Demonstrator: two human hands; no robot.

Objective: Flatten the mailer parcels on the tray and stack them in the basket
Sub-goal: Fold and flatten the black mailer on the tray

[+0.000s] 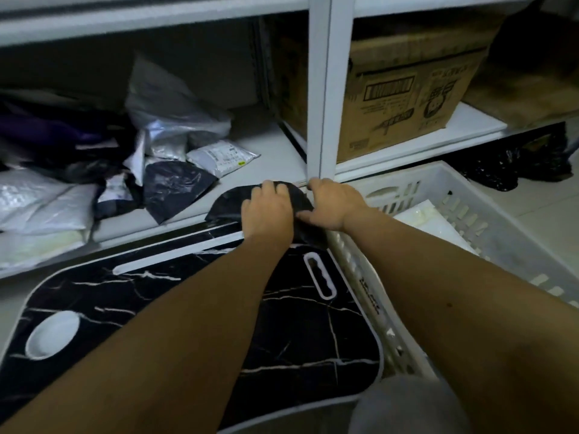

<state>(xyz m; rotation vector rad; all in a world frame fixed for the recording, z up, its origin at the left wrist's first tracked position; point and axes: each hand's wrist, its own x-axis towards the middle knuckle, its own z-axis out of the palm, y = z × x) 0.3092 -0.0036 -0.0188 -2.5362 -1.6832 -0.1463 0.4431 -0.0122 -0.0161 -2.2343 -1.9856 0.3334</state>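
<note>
A black mailer parcel (225, 205) lies half on the low shelf edge and half over the far rim of the black marble-patterned tray (188, 296). My left hand (266, 211) lies on top of it, fingers bent over its far edge. My right hand (332, 203) grips its right end, thumb pointing left along the parcel. The white slotted basket (438, 189) stands to the right of the tray, with a white mailer (438, 223) lying flat inside it.
A heap of grey, white, black and purple mailers (150, 145) covers the left of the white shelf (275, 151). A white shelf post (319, 89) rises just behind my hands. A cardboard box (401, 98) sits on the right shelf; black bags (513, 164) lie below it.
</note>
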